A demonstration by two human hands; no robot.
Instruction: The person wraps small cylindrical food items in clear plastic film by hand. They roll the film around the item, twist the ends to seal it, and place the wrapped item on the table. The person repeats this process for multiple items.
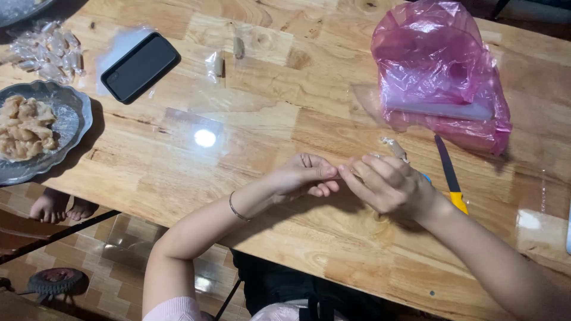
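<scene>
My left hand (306, 175) and my right hand (386, 184) meet just above the wooden table (267, 125), fingertips pinching the two ends of a small candy in clear wrapper (394, 147). One twisted wrapper end sticks up past my right fingers. The candy itself is mostly hidden by my fingers. A thin bracelet circles my left wrist.
A knife with yellow handle (449, 175) lies right of my hands. A pink plastic bag (437, 74) sits at the back right. A black phone (140, 66), a metal plate of pale candy lumps (27, 128), several wrapped candies (50, 50) and two loose wrapped pieces (229, 53) are at left.
</scene>
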